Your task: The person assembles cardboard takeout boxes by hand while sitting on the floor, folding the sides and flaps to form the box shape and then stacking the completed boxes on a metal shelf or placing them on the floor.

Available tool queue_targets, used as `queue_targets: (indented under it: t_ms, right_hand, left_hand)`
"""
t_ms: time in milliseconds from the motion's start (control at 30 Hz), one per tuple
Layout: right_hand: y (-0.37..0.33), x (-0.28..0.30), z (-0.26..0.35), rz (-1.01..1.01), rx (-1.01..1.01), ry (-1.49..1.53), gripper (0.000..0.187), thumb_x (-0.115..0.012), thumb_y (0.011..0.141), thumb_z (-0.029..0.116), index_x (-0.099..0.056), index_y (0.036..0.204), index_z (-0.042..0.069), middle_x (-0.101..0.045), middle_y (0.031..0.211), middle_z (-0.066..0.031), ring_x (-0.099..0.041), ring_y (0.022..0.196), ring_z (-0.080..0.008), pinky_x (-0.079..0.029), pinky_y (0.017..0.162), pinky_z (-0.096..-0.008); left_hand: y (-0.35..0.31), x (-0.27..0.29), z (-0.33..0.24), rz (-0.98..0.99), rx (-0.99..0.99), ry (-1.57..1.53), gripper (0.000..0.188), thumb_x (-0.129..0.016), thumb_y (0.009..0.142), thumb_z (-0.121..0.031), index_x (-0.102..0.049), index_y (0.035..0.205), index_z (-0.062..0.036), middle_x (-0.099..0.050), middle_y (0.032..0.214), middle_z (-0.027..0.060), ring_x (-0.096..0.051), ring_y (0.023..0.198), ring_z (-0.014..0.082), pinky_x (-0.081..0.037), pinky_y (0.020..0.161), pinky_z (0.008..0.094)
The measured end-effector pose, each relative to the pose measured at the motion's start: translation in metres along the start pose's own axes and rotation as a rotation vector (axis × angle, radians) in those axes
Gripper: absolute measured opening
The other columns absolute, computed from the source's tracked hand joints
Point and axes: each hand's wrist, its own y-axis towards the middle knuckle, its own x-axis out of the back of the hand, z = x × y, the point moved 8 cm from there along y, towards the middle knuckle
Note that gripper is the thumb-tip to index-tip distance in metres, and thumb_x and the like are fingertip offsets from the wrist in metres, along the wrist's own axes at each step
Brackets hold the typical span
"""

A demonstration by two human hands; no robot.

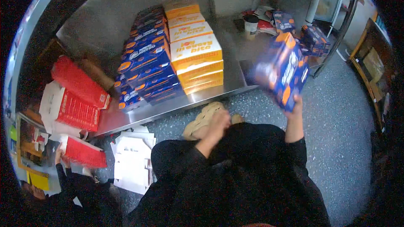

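I have the right hand [297, 106] gripping a lower corner of a blue box [286, 73], smooth card with orange rounds, tilted in the air right of the yellow stack [197, 52]; the left hand [219, 125], in front of that stack, is too blurred for me to tell if it is clenched or released. Under the stack's flat, square-edged boxes I see a shiny metal surface [233, 48], a blue pile [145, 56] flush against the stack's left side, red boxes [80, 107] farther left of it, and white card [132, 155] below left of it on the speckled floor [336, 143].
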Motion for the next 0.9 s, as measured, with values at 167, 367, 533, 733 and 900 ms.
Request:
queue_targets:
  t_ms: [167, 367, 533, 733, 900]
  right_hand:
    - [-0.075, -0.051, -0.1, 0.091, -0.459, -0.174, 0.08, -0.061, 0.049, 0.01, -0.035, 0.125, 0.004, -0.051, 0.112, -0.0138, -0.05, 0.102, -0.029, -0.039, 0.091, -0.0412]
    - [-0.127, -0.137, -0.187, 0.139, -0.66, -0.36, 0.086, -0.057, 0.052, 0.002, -0.025, 0.131, 0.003, -0.045, 0.12, -0.0141, -0.046, 0.109, -0.0272, -0.035, 0.094, -0.0387]
    - [-0.142, -0.182, -0.241, 0.323, -0.736, -0.381, 0.089, -0.063, 0.058, 0.004, -0.016, 0.134, 0.003, -0.04, 0.126, -0.0149, -0.041, 0.114, -0.0256, -0.032, 0.096, -0.0355]
    - [-0.147, -0.235, -0.265, 0.527, -0.142, -1.098, 0.081, -0.072, 0.063, 0.018, -0.028, 0.128, 0.002, -0.044, 0.119, -0.0179, -0.042, 0.11, -0.0311, -0.035, 0.092, -0.0368]
    - [-0.18, -0.296, -0.275, 0.705, -0.06, -1.23, 0.022, -0.067, 0.069, 0.023, -0.061, 0.082, 0.006, -0.057, 0.076, -0.0103, -0.056, 0.072, -0.0264, -0.045, 0.066, -0.0331]
  left_hand:
    - [-0.077, 0.047, -0.12, -0.003, -0.045, -0.43, 0.064, -0.06, 0.073, -0.033, -0.032, 0.126, -0.0111, -0.052, 0.111, 0.0125, -0.055, 0.09, 0.0231, -0.047, 0.07, 0.0344]
    - [-0.158, 0.096, -0.073, -0.14, 0.026, -0.482, 0.068, -0.065, 0.062, -0.008, -0.035, 0.123, -0.0058, -0.053, 0.109, 0.0107, -0.056, 0.093, 0.0247, -0.046, 0.081, 0.0378]
    - [-0.233, 0.148, -0.072, -0.444, -0.256, -0.388, 0.088, -0.066, 0.057, -0.001, -0.02, 0.132, -0.0068, -0.046, 0.116, 0.0119, -0.049, 0.103, 0.0238, -0.039, 0.089, 0.0343]
    - [-0.315, 0.191, -0.087, -0.658, -0.332, -0.276, 0.089, -0.067, 0.057, 0.005, -0.017, 0.131, -0.0015, -0.045, 0.116, 0.016, -0.051, 0.102, 0.0236, -0.044, 0.086, 0.0345]
    - [-0.344, 0.179, -0.075, -0.814, -0.294, -0.1, 0.079, -0.07, 0.06, 0.001, -0.025, 0.125, 0.002, -0.047, 0.112, 0.0133, -0.051, 0.1, 0.0206, -0.043, 0.086, 0.0331]
